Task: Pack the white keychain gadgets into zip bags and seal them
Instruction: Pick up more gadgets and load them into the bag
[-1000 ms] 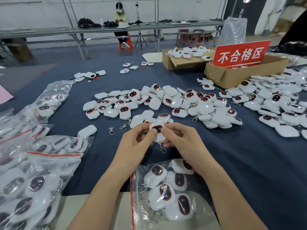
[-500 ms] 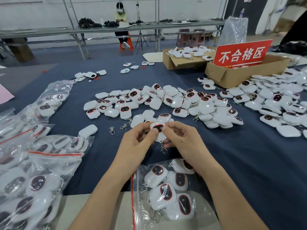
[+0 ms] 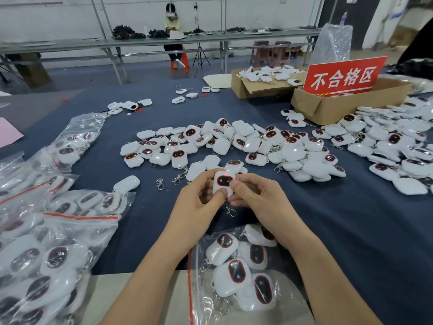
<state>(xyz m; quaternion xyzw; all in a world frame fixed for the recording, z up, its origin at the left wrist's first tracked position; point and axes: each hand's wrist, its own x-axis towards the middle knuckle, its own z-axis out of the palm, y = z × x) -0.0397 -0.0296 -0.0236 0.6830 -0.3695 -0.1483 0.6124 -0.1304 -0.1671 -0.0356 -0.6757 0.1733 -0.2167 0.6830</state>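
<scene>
Table edge: the blue table [image 3: 351,231] ends just under your forearms, where a pale strip begins.
Open room: bare cloth to the right of your right hand [image 3: 260,202]; filled bags [image 3: 54,242] crowd the left side.
Gadget: one white gadget [image 3: 223,184] sits above the cloth, dark face up, clip dangling below.
Grip: your left hand [image 3: 196,207] and right hand both pinch that gadget, thumbs on its face.
Open zip bag [image 3: 234,273]: just below your wrists, holding several gadgets.
Loose pile [image 3: 234,146]: just beyond your fingers.
</scene>
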